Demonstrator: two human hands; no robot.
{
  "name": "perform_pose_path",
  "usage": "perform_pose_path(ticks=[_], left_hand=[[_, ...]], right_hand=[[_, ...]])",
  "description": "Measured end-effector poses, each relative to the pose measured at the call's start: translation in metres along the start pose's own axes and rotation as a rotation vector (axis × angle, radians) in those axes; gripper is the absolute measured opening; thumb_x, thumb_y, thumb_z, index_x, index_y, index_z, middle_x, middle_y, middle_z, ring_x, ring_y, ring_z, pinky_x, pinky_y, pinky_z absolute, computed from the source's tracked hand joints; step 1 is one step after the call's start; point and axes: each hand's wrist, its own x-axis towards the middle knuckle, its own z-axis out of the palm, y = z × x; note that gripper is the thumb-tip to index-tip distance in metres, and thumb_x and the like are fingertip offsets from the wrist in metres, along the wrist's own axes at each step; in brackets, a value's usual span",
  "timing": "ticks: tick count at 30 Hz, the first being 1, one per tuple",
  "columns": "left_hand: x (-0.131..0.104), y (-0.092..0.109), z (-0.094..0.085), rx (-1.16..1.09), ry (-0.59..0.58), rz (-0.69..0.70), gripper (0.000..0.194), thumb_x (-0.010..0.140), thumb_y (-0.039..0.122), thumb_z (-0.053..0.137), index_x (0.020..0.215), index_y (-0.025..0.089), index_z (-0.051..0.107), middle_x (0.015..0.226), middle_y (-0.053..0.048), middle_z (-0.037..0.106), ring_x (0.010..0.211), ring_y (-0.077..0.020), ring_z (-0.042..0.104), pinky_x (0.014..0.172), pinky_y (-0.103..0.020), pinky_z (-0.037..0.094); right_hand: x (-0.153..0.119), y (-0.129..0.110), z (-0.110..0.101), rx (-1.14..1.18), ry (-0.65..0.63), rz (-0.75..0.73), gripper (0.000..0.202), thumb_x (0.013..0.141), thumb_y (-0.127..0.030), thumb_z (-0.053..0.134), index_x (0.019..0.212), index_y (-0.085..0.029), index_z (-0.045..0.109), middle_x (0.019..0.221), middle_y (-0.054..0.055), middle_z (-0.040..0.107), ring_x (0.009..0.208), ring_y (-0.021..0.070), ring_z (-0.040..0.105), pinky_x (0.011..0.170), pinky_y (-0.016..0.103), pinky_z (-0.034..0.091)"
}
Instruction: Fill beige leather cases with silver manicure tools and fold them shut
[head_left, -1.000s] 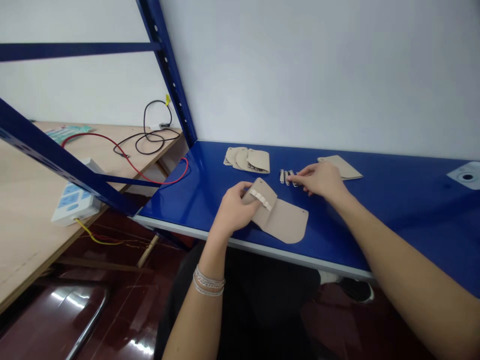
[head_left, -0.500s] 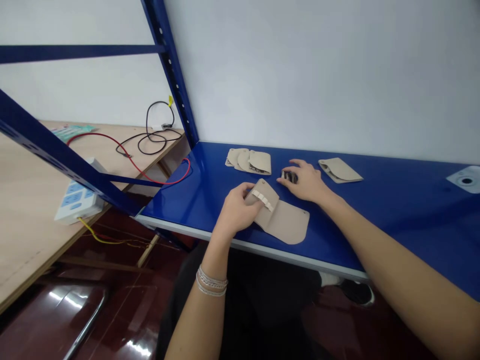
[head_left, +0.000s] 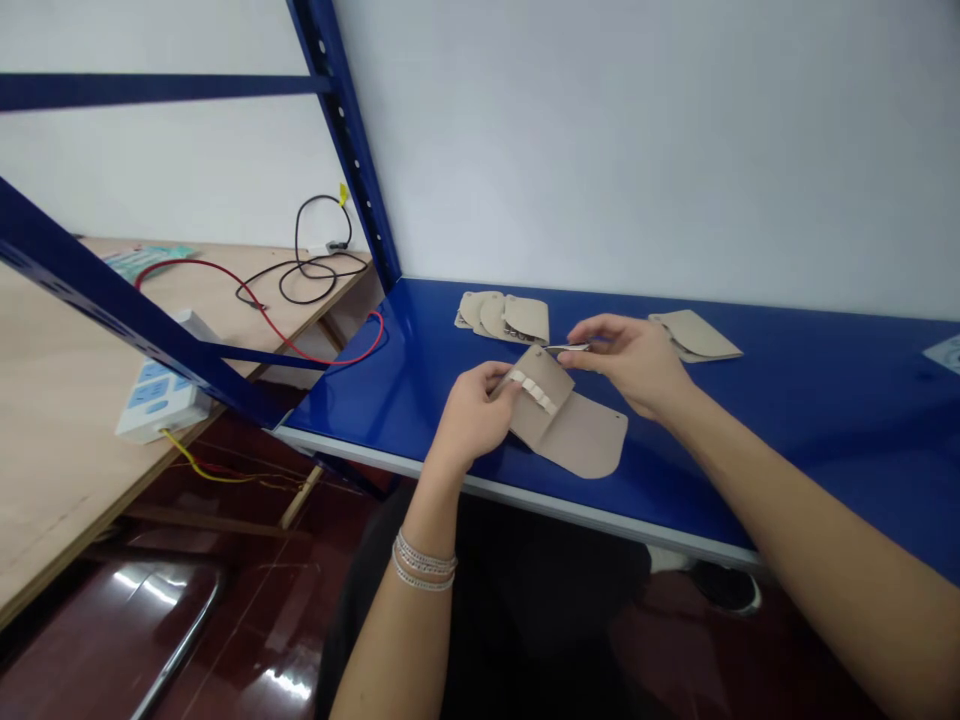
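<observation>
My left hand [head_left: 480, 405] grips the left side of an unfolded beige pouch [head_left: 581, 435], whose raised part carries a row of white loops. Between the thumb and fingers of my right hand [head_left: 626, 360] is a thin metallic tool [head_left: 568, 348], its tip at the pouch's upper edge. Several folded beige pouches [head_left: 525, 318] overlap behind my hands, with metal bits showing inside. Another folded pouch [head_left: 697, 335] lies beyond my right hand, partly hidden by it.
The blue shelf [head_left: 825, 430] has a grey front edge and a white wall behind it. Blue metal posts [head_left: 352, 140] rise at left. Beyond them a wooden table [head_left: 67, 400] bears a power strip [head_left: 161, 400] and cables. A pale item [head_left: 946, 353] sits at far right.
My right hand has lifted and now holds a thin metallic tool at the pouch; the dark item it was over before is no longer visible. The view has shifted slightly.
</observation>
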Motion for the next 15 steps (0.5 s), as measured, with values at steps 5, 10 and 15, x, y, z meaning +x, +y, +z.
perform_pose_path(ticks=[5, 10, 15], left_hand=[[0.000, 0.000, 0.001, -0.044, 0.003, -0.016, 0.026, 0.083, 0.030, 0.064, 0.101, 0.012, 0.065, 0.095, -0.011, 0.073, 0.077, -0.0162, 0.065, 0.066, -0.023, 0.049], [-0.004, 0.007, 0.000, -0.023, 0.026, -0.052, 0.031, 0.079, 0.039, 0.067, 0.091, 0.011, 0.068, 0.080, -0.007, 0.070, 0.065, -0.0117, 0.058, 0.058, -0.020, 0.043], [-0.006, 0.012, -0.001, -0.039, -0.014, -0.073, 0.036, 0.077, 0.044, 0.067, 0.092, 0.011, 0.071, 0.078, -0.005, 0.068, 0.065, -0.0113, 0.055, 0.059, -0.020, 0.042]], right_hand=[[0.000, -0.002, -0.006, -0.102, 0.048, -0.016, 0.030, 0.063, -0.038, 0.083, 0.084, -0.020, 0.073, 0.070, 0.005, 0.071, 0.068, 0.0201, 0.067, 0.067, 0.035, 0.054], [-0.003, -0.003, -0.008, -0.203, -0.149, -0.110, 0.025, 0.076, -0.042, 0.072, 0.085, -0.019, 0.073, 0.079, 0.005, 0.072, 0.071, 0.0189, 0.063, 0.068, 0.034, 0.051], [-0.007, -0.003, -0.003, -0.542, -0.225, -0.318, 0.020, 0.086, -0.035, 0.058, 0.087, -0.019, 0.070, 0.084, 0.004, 0.069, 0.066, 0.0155, 0.054, 0.062, 0.031, 0.041]])
